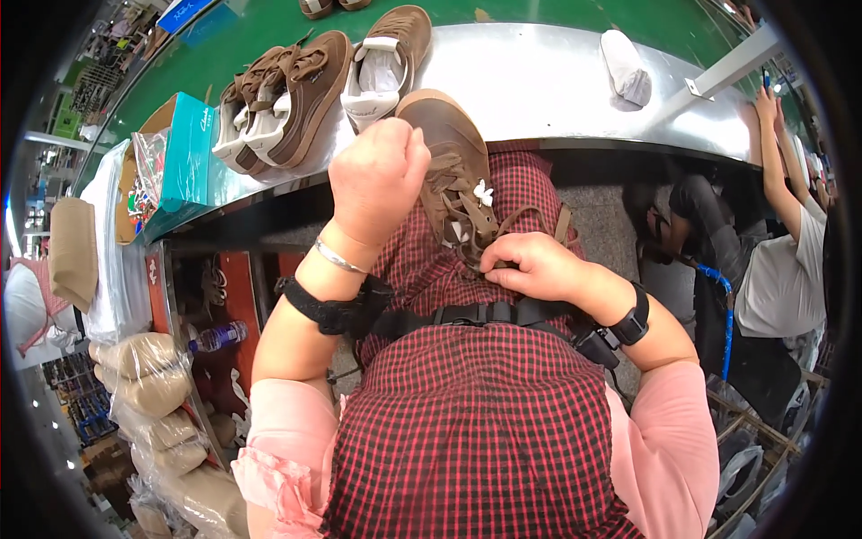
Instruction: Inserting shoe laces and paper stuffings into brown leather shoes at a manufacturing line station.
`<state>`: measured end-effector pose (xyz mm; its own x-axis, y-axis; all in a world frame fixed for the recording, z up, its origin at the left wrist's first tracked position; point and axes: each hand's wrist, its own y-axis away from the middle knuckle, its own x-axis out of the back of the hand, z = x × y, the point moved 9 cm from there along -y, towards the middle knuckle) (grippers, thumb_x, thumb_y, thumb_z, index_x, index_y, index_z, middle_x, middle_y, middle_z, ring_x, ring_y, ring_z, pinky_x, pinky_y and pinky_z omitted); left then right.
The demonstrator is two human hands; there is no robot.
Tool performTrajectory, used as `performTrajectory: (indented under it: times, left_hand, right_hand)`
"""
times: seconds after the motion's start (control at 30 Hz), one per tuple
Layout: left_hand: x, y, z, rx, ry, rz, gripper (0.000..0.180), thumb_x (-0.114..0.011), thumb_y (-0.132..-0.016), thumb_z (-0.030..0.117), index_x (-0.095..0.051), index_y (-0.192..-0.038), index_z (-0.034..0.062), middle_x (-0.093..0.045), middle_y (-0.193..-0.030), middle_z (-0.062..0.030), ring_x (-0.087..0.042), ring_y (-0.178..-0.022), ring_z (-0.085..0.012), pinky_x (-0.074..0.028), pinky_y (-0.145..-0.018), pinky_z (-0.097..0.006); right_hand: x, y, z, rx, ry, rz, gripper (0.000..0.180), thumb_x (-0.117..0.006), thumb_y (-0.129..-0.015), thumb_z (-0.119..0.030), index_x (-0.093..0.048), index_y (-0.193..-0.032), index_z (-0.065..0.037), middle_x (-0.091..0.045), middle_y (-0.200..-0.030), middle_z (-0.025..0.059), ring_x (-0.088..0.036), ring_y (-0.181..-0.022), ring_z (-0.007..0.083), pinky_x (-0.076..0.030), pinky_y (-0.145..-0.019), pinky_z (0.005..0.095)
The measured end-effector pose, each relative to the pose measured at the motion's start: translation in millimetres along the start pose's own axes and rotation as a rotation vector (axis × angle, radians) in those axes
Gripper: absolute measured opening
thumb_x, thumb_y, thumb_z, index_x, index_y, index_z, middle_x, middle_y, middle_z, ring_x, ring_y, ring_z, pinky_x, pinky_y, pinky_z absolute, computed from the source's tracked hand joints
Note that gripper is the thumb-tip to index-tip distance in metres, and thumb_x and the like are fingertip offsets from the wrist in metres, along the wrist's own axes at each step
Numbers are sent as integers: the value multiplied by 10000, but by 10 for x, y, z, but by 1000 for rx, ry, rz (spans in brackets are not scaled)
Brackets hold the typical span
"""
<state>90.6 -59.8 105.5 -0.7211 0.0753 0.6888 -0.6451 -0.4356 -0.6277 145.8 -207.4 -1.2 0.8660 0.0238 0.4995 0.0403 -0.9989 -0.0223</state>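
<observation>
1. A curved steel workbench (539,81) runs across the top, with green floor beyond it.
2. Three brown lace-up shoes (301,94) with white linings lie side by side on the bench's left part.
3. A teal shoebox (187,153) stands at the bench's left end, a clear bag of small coloured bits (144,184) leaning against it.
4. A white wad of stuffing paper (626,67) rests on the bench's right part.
5. A plastic water bottle (215,337) lies on a shelf below the bench.
6. Bagged tan shoe parts (148,382) are stacked at lower left.
7. A co-worker in a white shirt (790,269) sits at right, arm raised to the bench.
</observation>
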Motion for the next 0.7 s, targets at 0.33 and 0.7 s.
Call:
performTrajectory:
  times: [0.33,0.7]
  left_hand:
    - [-522,551,-3,-43,-265,-195,230,-661,-761,208,-490,-683,75,-527,-626,-83,-556,-543,-274,-459,-491,-360]
    - [-462,419,211,-290,-146,-108,189,-642,-753,86,-475,-665,76,-504,-609,-85,-535,-520,-263,-444,-475,-350]
  right_hand:
    - [-118,6,-380,199,241,-120,135,-565,-729,-84,-619,-851,-102,-646,-749,77,-636,-715,291,-508,-606,406]
    - [-205,-114,-108,56,168,-125,153,-535,-777,-106,-639,-889,-91,-665,-827,93,-646,-787,289,-512,-685,401]
